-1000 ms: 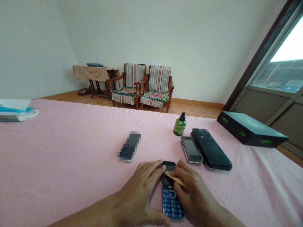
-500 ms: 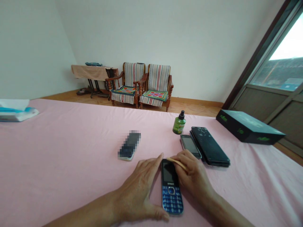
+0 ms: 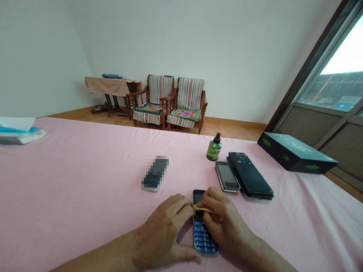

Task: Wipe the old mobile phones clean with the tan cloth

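Room: pale wall (image 3: pixel 232 56) behind, with two wooden chairs (image 3: pixel 185 100) in striped covers standing side by side, and a draped side table (image 3: pixel 106 86) to their left
Surface: a pink cloth (image 3: pixel 93 181) spread across the near half, everything handled lying on it
Keypad phone: the blue-keyed phone (image 3: pixel 206 243) lies face up, right in front of the person, between the two hands
Yellow strip: a thin pale-yellow strip (image 3: pixel 204 209), maybe folded cloth, its tip over the phone's screen
Right hand: this hand (image 3: pixel 211 206) is closed, pinching the strip between thumb and fingers above the screen and upper keys
Left hand: this one (image 3: pixel 172 228) is spread in a loose curve, gripping nothing, fingertips by the phone's left edge and thumb near its lower corner
Progress on the phone: partway, I'd judge, with the rubbing at the screen in hand; whether the keys have been done I can't make out
Other pieces: a blurred phone-like thing (image 3: pixel 155 173), a slim phone (image 3: pixel 227 176) and a black case (image 3: pixel 250 175) lie apart from both hands; done or waiting, I cannot tell
Bottle: a green spray bottle (image 3: pixel 213 151) stands upright beyond the slim phone, held by neither hand
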The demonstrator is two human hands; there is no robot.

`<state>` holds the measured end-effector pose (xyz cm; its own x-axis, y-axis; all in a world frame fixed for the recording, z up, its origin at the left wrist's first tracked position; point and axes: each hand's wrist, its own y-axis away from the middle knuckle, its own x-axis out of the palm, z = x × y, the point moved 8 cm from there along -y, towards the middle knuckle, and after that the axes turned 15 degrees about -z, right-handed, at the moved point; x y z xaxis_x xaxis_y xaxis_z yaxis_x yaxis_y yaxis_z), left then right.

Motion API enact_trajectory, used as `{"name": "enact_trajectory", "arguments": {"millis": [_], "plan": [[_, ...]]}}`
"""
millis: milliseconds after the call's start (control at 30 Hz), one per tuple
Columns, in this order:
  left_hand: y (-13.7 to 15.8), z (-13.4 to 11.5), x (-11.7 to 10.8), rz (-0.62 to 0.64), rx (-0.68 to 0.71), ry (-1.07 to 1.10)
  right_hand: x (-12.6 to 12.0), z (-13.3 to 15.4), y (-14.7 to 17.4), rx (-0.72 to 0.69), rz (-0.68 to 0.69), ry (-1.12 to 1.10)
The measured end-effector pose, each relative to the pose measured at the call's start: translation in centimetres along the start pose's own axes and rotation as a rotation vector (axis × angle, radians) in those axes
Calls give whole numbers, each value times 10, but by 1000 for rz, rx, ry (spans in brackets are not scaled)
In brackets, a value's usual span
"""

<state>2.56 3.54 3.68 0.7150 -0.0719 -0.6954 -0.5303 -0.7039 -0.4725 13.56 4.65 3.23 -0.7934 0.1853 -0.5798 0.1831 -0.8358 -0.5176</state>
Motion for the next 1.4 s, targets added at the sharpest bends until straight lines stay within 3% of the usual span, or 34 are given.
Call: {"name": "enact_trajectory", "arguments": {"millis": [233,467,700,967,1200,1400], "plan": [[5,-6,5,25,137,-67,-1,-15,-13,-44,-90,47],[5,-8,1,39,196,-60,3,-1,1,-5,29,15],[9,-18,5,76,333,-94,3,-13,-12,-11,-57,31],[10,-21,5,50,387,-104,5,-1,1,7,1,-6],[10,-19,5,60,345,-109,5,-11,-15,-53,-47,64],[10,-20,6,62,363,-111,5,3,1,2,52,27]]}}
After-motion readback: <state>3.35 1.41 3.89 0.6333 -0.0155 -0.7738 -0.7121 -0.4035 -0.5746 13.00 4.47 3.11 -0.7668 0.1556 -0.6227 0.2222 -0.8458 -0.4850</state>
